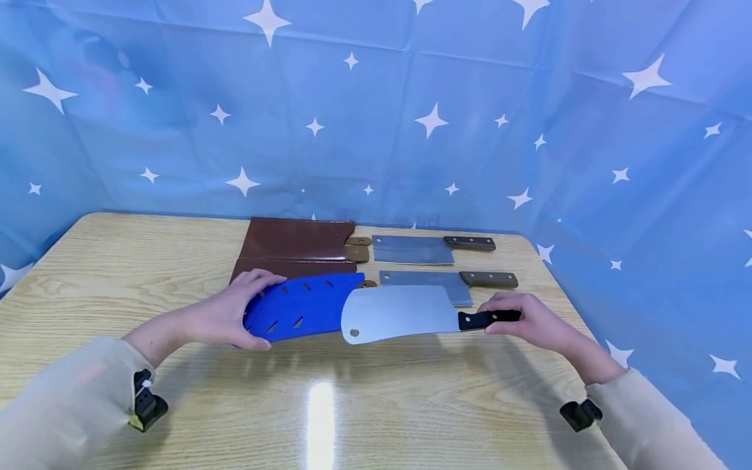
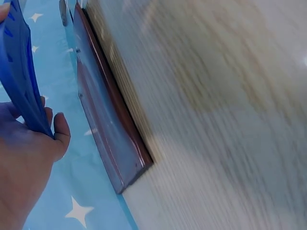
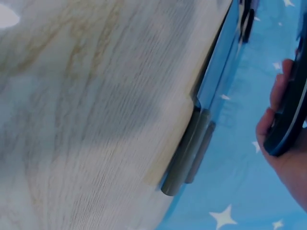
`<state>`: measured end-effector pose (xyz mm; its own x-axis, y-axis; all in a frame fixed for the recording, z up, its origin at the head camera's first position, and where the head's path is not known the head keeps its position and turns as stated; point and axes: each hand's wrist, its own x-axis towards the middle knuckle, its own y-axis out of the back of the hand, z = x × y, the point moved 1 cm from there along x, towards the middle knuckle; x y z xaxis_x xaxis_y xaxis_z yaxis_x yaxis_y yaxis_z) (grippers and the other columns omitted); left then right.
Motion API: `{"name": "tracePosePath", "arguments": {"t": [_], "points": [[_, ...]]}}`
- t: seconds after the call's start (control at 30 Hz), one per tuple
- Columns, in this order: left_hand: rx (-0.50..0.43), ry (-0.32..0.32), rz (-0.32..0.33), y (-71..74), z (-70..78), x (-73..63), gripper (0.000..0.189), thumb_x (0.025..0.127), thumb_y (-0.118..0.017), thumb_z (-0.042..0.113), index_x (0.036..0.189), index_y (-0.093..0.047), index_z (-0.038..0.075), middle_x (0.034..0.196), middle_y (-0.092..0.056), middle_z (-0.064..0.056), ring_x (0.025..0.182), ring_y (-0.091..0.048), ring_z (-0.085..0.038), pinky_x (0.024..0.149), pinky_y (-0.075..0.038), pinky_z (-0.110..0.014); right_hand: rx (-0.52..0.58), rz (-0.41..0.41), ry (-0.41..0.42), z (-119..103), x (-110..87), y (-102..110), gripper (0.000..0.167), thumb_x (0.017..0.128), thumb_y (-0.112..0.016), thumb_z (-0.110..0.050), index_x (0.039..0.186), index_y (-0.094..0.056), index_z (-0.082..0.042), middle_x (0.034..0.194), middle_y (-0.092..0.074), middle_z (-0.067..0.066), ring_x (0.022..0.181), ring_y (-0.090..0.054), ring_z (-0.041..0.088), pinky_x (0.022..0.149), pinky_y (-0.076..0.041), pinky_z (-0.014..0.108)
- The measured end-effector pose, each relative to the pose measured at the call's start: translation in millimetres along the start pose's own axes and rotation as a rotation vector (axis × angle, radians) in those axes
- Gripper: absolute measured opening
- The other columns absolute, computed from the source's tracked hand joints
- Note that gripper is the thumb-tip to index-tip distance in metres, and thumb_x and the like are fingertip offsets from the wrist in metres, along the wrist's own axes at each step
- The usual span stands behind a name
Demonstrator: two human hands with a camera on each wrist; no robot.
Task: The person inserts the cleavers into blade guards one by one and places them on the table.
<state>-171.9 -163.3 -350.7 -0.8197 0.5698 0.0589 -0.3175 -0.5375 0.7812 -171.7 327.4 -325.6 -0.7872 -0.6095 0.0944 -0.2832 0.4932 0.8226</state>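
Observation:
My left hand (image 1: 243, 313) grips the closed end of a blue plastic blade sheath (image 1: 311, 303) with slanted slots, thumb below and fingers above. In my right hand (image 1: 525, 316) is the black handle (image 3: 288, 105) of a cleaver (image 1: 402, 316), held level above the table. Its broad silver blade has a hole near the rounded end and points left. That end meets the sheath's right edge in the head view; whether any of it is inside, I cannot tell. Both wrist views show the held things raised off the wood.
Behind the sheath lie brown leather sheaths (image 1: 299, 239) with tan snap straps. To their right rest two more cleavers, a rear one (image 1: 411, 249) with a dark handle and a nearer one (image 1: 490, 279) with a brownish handle. A blue starry cloth (image 1: 376, 156) hangs behind the wooden table (image 1: 411, 405).

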Motion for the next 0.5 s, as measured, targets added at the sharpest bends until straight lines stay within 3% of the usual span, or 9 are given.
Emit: {"name": "tracePosePath", "arguments": {"t": [0.27,0.5], "points": [[0.041,-0.024,0.011,-2.0,3.0,1.8,0.092,0.063,-0.081,0.039,0.138,-0.039,0.007,0.133,-0.038,-0.014,0.12,-0.035,-0.034,0.086,-0.043,-0.047,-0.029,0.0,-0.134,0,8.9,-1,0.028,0.085,-0.068,-0.018,0.109,-0.068,-0.005,0.103,-0.066,0.009,0.081,-0.056,-0.002,0.063,-0.046,0.024],[0.084,-0.056,0.03,-3.6,1.8,-0.5,0.096,0.059,-0.083,0.039,0.137,-0.039,0.004,0.13,-0.039,-0.012,0.117,-0.035,-0.031,0.085,-0.043,-0.045,-0.056,-0.024,-0.076,-5,16.5,-2,0.029,0.082,-0.071,-0.017,0.107,-0.069,-0.003,0.101,-0.065,0.01,0.079,-0.053,0.0,0.06,-0.044,0.023]]}}
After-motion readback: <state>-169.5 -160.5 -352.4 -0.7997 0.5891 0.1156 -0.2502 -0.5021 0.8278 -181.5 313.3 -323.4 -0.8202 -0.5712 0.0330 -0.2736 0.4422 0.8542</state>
